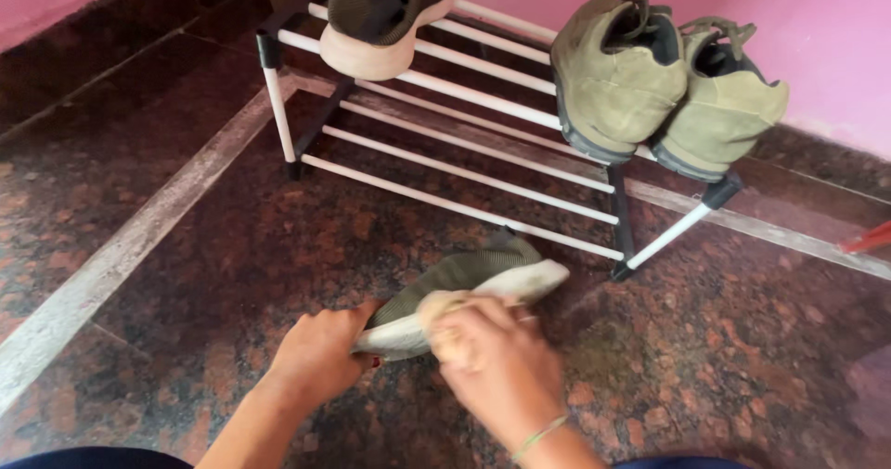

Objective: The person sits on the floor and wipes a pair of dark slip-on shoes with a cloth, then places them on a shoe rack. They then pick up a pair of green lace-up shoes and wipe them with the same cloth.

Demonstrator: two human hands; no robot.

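Note:
A grey-green slip-on shoe (469,274) with a pale sole lies sole-side up on the dark stone floor, toe pointing toward the rack. My left hand (320,353) grips its heel end. My right hand (487,362) is closed on a pale yellowish cloth or sponge (441,311) pressed against the shoe's sole edge. A thin green bangle sits on my right wrist.
A two-tier shoe rack (473,177) of white rods and black joints stands just beyond. On its top tier rest the matching slip-on shoe (385,19) at left and a pair of olive lace-up shoes (664,84) at right. Pink wall behind; a red object (868,239) at the right edge.

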